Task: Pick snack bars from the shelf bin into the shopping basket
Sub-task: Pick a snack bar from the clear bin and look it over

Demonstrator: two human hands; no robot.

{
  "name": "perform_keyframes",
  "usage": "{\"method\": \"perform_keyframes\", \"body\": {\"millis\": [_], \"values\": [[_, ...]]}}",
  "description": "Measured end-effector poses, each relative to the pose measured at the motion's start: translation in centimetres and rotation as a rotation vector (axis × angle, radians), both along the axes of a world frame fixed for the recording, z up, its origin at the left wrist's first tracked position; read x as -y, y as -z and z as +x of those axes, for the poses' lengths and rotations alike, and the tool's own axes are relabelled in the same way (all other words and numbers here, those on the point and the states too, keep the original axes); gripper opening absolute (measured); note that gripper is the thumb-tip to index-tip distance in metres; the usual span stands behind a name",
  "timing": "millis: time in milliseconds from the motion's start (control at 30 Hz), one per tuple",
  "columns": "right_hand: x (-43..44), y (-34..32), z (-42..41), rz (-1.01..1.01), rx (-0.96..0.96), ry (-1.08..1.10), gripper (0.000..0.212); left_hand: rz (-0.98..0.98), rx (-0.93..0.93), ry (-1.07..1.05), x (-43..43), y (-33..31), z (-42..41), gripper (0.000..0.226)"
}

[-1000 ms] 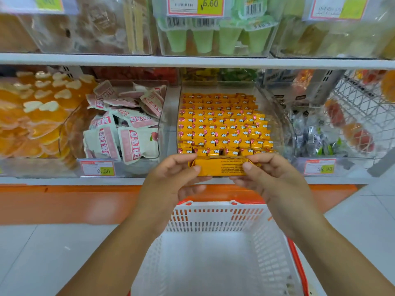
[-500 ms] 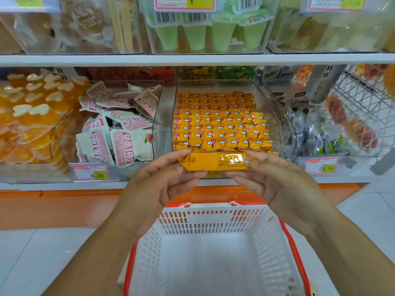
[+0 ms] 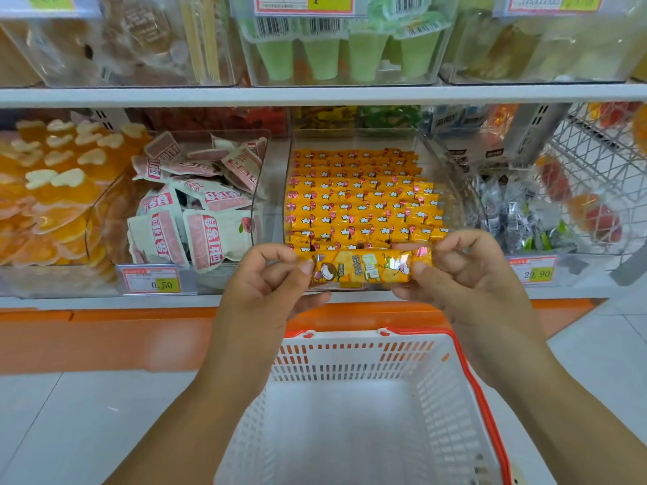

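- My left hand pinches the left end of a yellow bar, thumb on the front and fingers curled behind.
- My right hand pinches the right end the same way.
- Both forearms reach up from the lower corners.
- The bar lies level, printed face toward me, in front of the clear bin of matching bars.
- The white basket is below my hands.

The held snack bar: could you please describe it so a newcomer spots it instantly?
Above the white shopping basket stands a clear bin of yellow bars. The snack bar is the only one outside it, pinched at its ends by the left hand and right hand.
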State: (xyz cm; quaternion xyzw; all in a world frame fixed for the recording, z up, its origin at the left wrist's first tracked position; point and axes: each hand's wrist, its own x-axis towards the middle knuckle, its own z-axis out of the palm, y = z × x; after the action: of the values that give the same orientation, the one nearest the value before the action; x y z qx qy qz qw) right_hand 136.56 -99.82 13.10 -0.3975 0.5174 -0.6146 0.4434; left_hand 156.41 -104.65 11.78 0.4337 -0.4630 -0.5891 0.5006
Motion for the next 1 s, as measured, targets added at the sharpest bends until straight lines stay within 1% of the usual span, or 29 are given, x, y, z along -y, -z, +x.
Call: {"method": "perform_keyframes", "body": {"millis": [133,167,267,333,367,500,667,767,833,900,933,967,1000], "values": [[0.0,0.0,0.1,-0.005,-0.010,-0.007,0.018,-0.020,0.021,-0.035,-0.2,-0.4,0.1,0.015],[0.0,0.2,0.0,0.003,-0.013,-0.008,0.019,-0.017,0.028,-0.039,-0.2,-0.4,0.1,0.020],[0.0,0.5,-0.3,0.010,-0.005,-0.066,0.032,0.001,0.040,-0.011,0.0,-0.5,0.4,0.035],[0.1,0.6,-0.4,0.011,0.002,-0.103,0.040,0.012,0.053,0.006,0.2,-0.5,0.6,0.040],[0.2,0.7,-0.4,0.011,0.017,-0.106,0.039,0.021,0.064,0.007,0.4,-0.4,0.7,0.040],[0.3,0.5,-0.5,0.051,0.112,-0.088,0.021,0.068,0.031,0.044,0.8,-0.1,1.0,0.038],[0.2,0.3,-0.4,0.101,0.170,-0.094,0.019,0.092,0.007,0.096,0.9,0.2,1.2,0.033],[0.2,0.1,-0.9,0.116,0.213,-0.163,0.017,0.079,-0.016,0.159,1.1,-0.1,1.5,0.034],[0.2,0.0,-1.2,0.112,0.229,-0.206,0.014,0.039,0.013,0.176,1.1,-0.1,1.7,0.032],[0.1,0.1,-1.3,0.099,0.201,-0.211,0.013,0.018,0.064,0.137,1.2,-0.1,1.8,0.032],[0.1,0.3,-1.3,0.097,0.194,-0.197,0.006,0.016,0.094,0.115,1.2,0.1,1.8,0.031],[0.2,0.5,-1.4,0.100,0.170,-0.178,0.007,0.026,0.118,0.103,1.2,0.1,1.7,0.027],[0.2,0.9,-1.6,0.105,0.118,-0.163,0.022,0.030,0.140,0.095,1.3,0.3,1.6,0.019]]}}
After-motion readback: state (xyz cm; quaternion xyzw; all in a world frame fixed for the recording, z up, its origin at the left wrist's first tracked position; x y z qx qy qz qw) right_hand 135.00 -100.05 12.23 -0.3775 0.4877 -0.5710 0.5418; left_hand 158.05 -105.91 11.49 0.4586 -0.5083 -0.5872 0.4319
